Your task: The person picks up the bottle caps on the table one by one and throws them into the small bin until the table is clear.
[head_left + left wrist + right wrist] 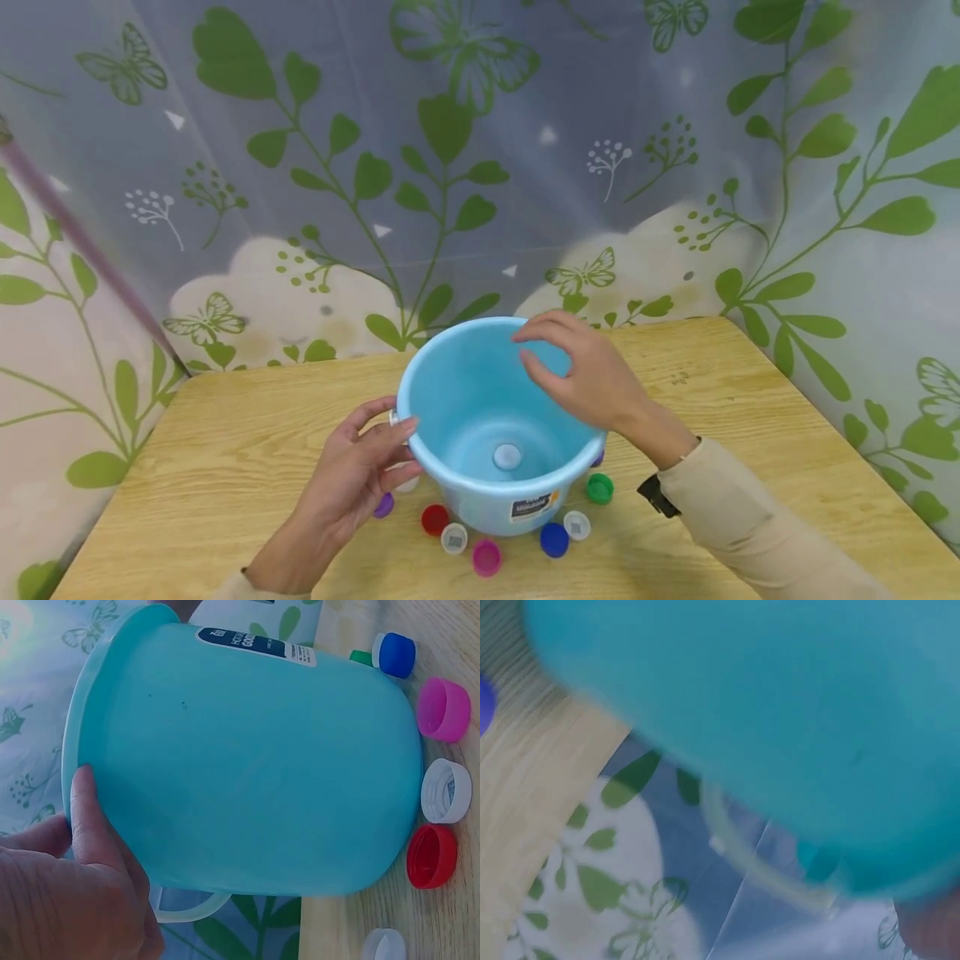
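A light blue plastic bucket (465, 400) stands upright on the wooden table, with a pale disc (507, 456) on its inside bottom. My left hand (356, 467) grips its left rim, thumb over the edge and fingers against the outside wall. The left wrist view shows that hand (82, 892) at the rim beside the bucket wall (255, 780). Over the right side of the bucket's mouth hovers my right hand (585, 371), thumb and fingers bent and apart, nothing between them. In the right wrist view the bucket (765, 712) fills most of the picture, blurred, with its pale handle (739, 855) hanging beyond.
Several bottle caps ring the bucket's base: a red cap (435, 520), a pink cap (487, 557), a blue cap (554, 540), a green cap (600, 488), white ones and purple ones. A leaf-patterned curtain (450, 208) hangs behind the table (247, 433) and at both sides.
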A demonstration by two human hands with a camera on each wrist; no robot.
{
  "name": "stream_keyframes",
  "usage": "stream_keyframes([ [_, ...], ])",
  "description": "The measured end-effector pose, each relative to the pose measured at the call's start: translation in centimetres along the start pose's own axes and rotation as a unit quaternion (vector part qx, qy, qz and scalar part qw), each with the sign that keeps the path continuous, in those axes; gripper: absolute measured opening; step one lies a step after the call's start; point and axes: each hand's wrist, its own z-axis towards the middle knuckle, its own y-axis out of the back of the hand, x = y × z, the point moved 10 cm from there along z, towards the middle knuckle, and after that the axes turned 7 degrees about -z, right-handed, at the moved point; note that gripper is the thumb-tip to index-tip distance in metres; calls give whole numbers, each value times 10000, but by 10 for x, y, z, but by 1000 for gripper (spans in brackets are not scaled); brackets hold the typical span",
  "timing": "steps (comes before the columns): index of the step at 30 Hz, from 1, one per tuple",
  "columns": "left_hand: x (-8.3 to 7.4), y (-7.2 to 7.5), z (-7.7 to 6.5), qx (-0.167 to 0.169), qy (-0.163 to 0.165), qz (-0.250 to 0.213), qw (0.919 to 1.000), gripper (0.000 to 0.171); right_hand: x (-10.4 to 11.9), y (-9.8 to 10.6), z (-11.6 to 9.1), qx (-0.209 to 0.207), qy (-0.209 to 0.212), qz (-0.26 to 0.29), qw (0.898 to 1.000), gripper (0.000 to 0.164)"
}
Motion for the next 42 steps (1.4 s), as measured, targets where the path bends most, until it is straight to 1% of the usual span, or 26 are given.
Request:
stream_keyframes([
  [3,-1,0,1,24,17,5,10000,50,-17,15,-6,-348,-196,3,9992,20],
  [6,-1,1,1,30,33,20,10000,50,-40,27,-15,-549,-434,-69,9975,21],
  [9,0,1,1,29,46,32,10000,50,-66,32,-28,-614,-724,-214,9953,21],
  [11,0,1,1,11,54,21,10000,50,-82,31,-38,-542,-957,-278,9935,22],
  [13,0,1,1,-5,45,-2,10000,49,-98,24,-49,-255,-1247,-281,9915,23],
  [15,0,2,2,-17,31,-11,10000,48,-112,10,-61,272,-1569,-258,9869,27],
  [17,0,2,2,-25,26,-14,10000,48,-123,-7,-76,931,-1869,-329,9774,33],
  [19,0,1,2,-2,34,-9,10000,48,-130,-26,-91,1647,-2071,-405,9635,40],
  [21,0,1,2,13,43,-16,10000,48,-134,-43,-106,2273,-2185,-526,9475,42],
  [23,1,1,2,30,48,-24,10000,48,-133,-57,-117,2692,-2201,-477,9364,36],
  [24,1,1,2,23,51,-24,10000,47,-132,-63,-122,2814,-2202,-422,9330,34],
  [25,1,1,2,15,53,-29,10000,47,-130,-68,-125,2875,-2168,-350,9323,32],
  [27,1,1,1,11,51,8,10000,48,-123,-75,-128,2893,-2021,-121,9356,35],
  [28,2,1,1,2,55,17,10000,48,-119,-79,-127,2853,-1915,26,9391,40],
  [30,2,2,0,-16,57,40,10000,49,-113,-83,-126,2767,-1731,120,9451,52],
  [32,2,2,0,-24,52,40,10000,50,-108,-85,-125,2678,-1597,161,9500,59],
  [35,1,2,0,-41,35,1,10000,50,-107,-85,-124,2544,-1669,111,9525,59],
  [42,1,2,0,-20,10,-31,10000,49,-113,-83,-128,2402,-2193,158,9455,45],
])
